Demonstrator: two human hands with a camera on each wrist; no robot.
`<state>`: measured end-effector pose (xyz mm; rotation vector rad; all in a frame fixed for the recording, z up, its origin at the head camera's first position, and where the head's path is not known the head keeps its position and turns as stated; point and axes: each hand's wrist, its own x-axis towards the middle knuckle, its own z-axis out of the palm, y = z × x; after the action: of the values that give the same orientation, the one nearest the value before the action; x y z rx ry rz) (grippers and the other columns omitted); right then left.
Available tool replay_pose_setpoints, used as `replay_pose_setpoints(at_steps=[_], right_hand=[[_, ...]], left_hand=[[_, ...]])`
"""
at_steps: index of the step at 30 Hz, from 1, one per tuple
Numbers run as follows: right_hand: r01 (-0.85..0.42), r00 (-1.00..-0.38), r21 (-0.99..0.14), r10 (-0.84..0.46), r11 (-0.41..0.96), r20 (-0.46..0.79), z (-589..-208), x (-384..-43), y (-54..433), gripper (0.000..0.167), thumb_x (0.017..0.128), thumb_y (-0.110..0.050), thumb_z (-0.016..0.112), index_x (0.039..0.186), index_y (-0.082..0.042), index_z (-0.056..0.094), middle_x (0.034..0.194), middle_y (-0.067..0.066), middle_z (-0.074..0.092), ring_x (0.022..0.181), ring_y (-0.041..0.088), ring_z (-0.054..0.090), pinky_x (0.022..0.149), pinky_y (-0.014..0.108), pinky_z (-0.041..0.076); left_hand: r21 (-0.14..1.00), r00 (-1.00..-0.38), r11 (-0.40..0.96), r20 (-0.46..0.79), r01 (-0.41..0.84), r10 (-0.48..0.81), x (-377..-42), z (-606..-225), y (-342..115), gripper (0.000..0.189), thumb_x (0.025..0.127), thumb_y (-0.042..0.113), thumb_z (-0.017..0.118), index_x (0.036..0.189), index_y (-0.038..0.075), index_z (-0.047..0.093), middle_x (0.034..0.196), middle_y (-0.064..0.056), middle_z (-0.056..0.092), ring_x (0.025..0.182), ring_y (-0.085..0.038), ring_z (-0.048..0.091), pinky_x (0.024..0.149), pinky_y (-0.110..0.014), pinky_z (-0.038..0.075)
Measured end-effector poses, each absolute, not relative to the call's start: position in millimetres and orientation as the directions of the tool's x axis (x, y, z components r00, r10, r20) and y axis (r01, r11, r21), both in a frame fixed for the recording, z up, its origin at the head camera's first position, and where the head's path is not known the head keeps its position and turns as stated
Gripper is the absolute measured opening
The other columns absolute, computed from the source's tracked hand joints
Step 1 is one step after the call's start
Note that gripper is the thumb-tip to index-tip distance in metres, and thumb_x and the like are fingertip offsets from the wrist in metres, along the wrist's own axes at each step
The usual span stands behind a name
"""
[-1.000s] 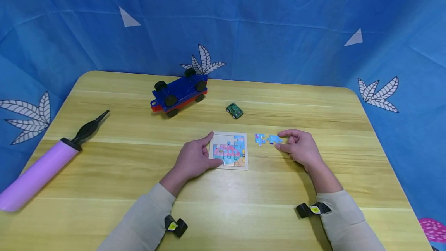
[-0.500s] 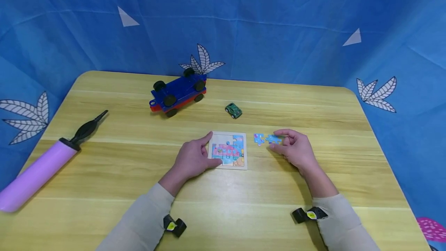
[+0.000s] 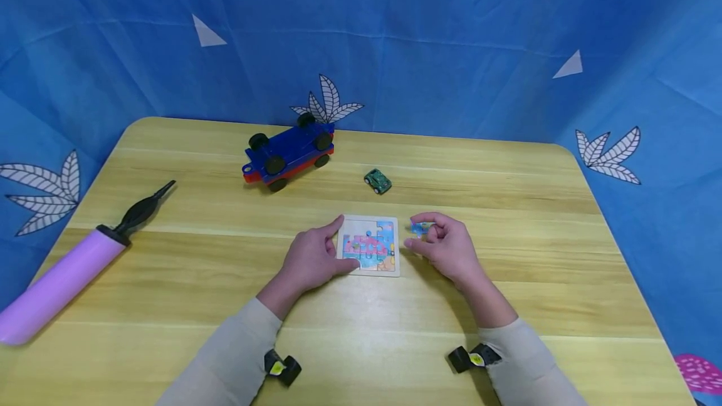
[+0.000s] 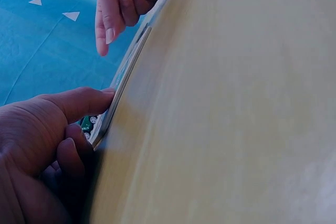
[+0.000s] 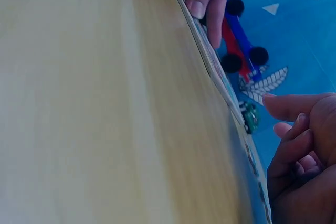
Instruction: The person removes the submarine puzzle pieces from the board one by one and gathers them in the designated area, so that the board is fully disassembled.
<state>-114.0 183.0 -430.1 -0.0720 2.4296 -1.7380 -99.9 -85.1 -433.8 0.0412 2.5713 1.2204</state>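
Observation:
A small square jigsaw puzzle (image 3: 369,252) in a pale frame (image 3: 397,262) lies on the table, with a pink and blue picture and a bare patch at its upper left. My left hand (image 3: 310,259) grips the frame's left side between thumb and forefinger. Just right of the puzzle, my right hand (image 3: 447,249) hovers over a loose blue jigsaw piece (image 3: 418,229), thumb and forefinger apart and the other fingers curled. No piece shows between those fingertips in the right wrist view. A second loose piece is hidden behind this hand in the head view.
Behind the puzzle stands a small green toy car (image 3: 378,181). An upturned blue and red toy vehicle (image 3: 290,150) with black wheels lies farther back left. A purple hand pump (image 3: 68,284) with a black nozzle lies at the left. Blue patterned cloth (image 3: 451,36) hangs behind the table (image 3: 361,343).
My right hand has moved left, from beside the farther loose piece to above the one nearer the puzzle. My left hand keeps its hold on the frame.

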Motion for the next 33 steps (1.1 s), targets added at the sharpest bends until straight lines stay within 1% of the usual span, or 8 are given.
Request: replay_pose_setpoints(at_steps=[8, 12, 15, 19, 22, 28, 33], right_hand=[[0.014, -0.977, -0.946, -0.197, 0.323, -0.081, -431.3, -114.7, 163.5, 0.042, 0.081, 0.000, 0.082, 0.120, 0.001, 0.068, 0.063, 0.003, 0.037, 0.050, 0.011, 0.035, 0.049, 0.023, 0.033], [-0.005, -0.968, -0.938, -0.238, 0.345, -0.082, -415.7, -110.3, 150.0, 0.039, 0.081, 0.003, 0.080, 0.118, 0.006, 0.067, 0.061, 0.005, 0.036, 0.050, 0.011, 0.032, 0.051, 0.024, 0.031], [-0.025, -0.961, -0.926, -0.263, 0.376, -0.081, -416.9, -111.6, 145.8, 0.035, 0.081, -0.002, 0.083, 0.113, 0.001, 0.070, 0.059, 0.004, 0.036, 0.051, 0.012, 0.031, 0.052, 0.025, 0.030], [-0.052, -0.953, -0.912, -0.293, 0.406, -0.076, -434.0, -118.7, 145.9, 0.034, 0.080, -0.011, 0.086, 0.111, -0.007, 0.072, 0.058, -0.001, 0.037, 0.052, 0.013, 0.032, 0.058, 0.027, 0.038], [-0.060, -0.945, -0.904, -0.315, 0.422, -0.084, -433.5, -119.8, 142.9, 0.034, 0.081, -0.011, 0.084, 0.112, -0.005, 0.072, 0.058, -0.002, 0.037, 0.052, 0.013, 0.032, 0.064, 0.030, 0.042], [-0.053, -0.942, -0.872, -0.314, 0.487, -0.118, -434.5, -121.7, 140.9, 0.031, 0.083, -0.010, 0.082, 0.111, -0.007, 0.071, 0.057, -0.001, 0.040, 0.050, 0.014, 0.035, 0.059, 0.031, 0.039], [-0.051, -0.941, -0.856, -0.312, 0.514, -0.132, -436.3, -124.4, 140.0, 0.029, 0.082, -0.009, 0.083, 0.108, -0.008, 0.070, 0.058, 0.000, 0.044, 0.050, 0.015, 0.039, 0.060, 0.034, 0.041]], left_hand=[[0.755, -0.953, 0.647, -0.263, -0.105, 0.152, -99.3, -433.1, -85.3, 0.095, 0.074, 0.037, 0.090, 0.153, 0.014, 0.043, 0.065, -0.002, 0.050, 0.055, -0.021, 0.046, 0.053, -0.033, 0.032], [0.753, -0.951, 0.650, -0.266, -0.103, 0.157, -99.4, -432.6, -85.2, 0.095, 0.074, 0.038, 0.090, 0.153, 0.015, 0.043, 0.065, -0.002, 0.050, 0.055, -0.022, 0.046, 0.053, -0.033, 0.031], [0.750, -0.950, 0.653, -0.270, -0.104, 0.159, -100.2, -432.9, -85.1, 0.095, 0.074, 0.038, 0.090, 0.153, 0.015, 0.043, 0.066, -0.002, 0.050, 0.055, -0.021, 0.046, 0.053, -0.033, 0.031], [0.748, -0.949, 0.656, -0.270, -0.102, 0.160, -101.4, -433.7, -85.8, 0.095, 0.074, 0.039, 0.090, 0.153, 0.015, 0.043, 0.066, -0.002, 0.051, 0.055, -0.021, 0.046, 0.052, -0.033, 0.032], [0.750, -0.950, 0.654, -0.264, -0.094, 0.166, -101.6, -433.9, -86.2, 0.094, 0.074, 0.039, 0.090, 0.153, 0.015, 0.043, 0.067, -0.002, 0.051, 0.056, -0.020, 0.046, 0.053, -0.033, 0.032], [0.759, -0.951, 0.645, -0.257, -0.089, 0.170, -100.8, -433.6, -86.3, 0.095, 0.074, 0.039, 0.090, 0.153, 0.014, 0.043, 0.067, -0.002, 0.051, 0.056, -0.020, 0.047, 0.053, -0.032, 0.033], [0.755, -0.952, 0.649, -0.260, -0.097, 0.161, -101.2, -433.1, -86.2, 0.094, 0.074, 0.039, 0.090, 0.153, 0.015, 0.043, 0.068, -0.002, 0.052, 0.056, -0.021, 0.047, 0.052, -0.033, 0.033]])
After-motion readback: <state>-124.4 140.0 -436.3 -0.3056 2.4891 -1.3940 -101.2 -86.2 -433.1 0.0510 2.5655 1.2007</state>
